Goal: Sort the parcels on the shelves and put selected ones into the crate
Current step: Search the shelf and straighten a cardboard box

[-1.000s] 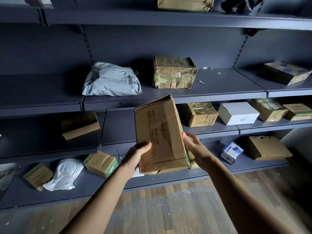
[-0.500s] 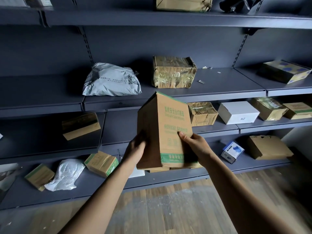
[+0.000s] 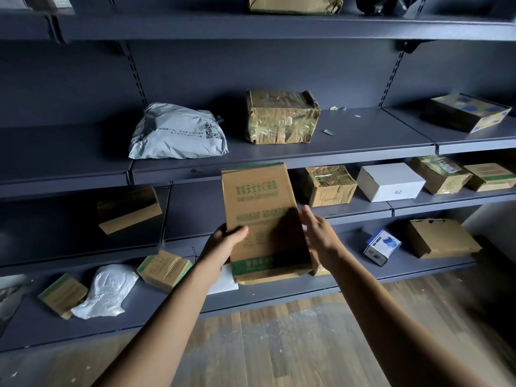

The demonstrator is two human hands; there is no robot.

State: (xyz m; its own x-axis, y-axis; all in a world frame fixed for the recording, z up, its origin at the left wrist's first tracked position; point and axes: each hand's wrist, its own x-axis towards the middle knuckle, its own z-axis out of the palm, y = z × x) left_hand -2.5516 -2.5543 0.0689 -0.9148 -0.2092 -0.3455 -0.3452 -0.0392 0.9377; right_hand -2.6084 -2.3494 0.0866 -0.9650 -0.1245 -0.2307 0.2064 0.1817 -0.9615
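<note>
Tall cardboard box (image 3: 262, 219) with green print held upright in front of the shelves (image 3: 279, 156), its lower end covering part of the bottom shelf. Left hand (image 3: 224, 243) grips the box's left edge, thumb across the front face, fingers hidden behind the cardboard. Right hand (image 3: 318, 233) is at the box's right edge with fingers spread and flat; cannot tell whether the palm touches the side, since that strip lies in shadow. Green lettering on the box is blurred and not readable; the lower right of its face is dark. Middle shelf: grey mailer bag (image 3: 178, 132) beside a taped brown parcel (image 3: 282, 117); a blue-spotted box (image 3: 466, 113) far right. Shelf below: a second taped parcel (image 3: 328, 185), white box (image 3: 391, 181), two more parcels at the right, the farthest cut off by the frame edge. A flat carton (image 3: 128, 209) at the left sits in deep shade. Bottom shelf: white plastic bag (image 3: 107, 290), green-edged carton (image 3: 164, 269), small blue and white box (image 3: 381, 247), brown carton (image 3: 442, 238). A white item behind the left wrist is mostly hidden. Top-shelf items are cut off by the frame. No crate in view.
</note>
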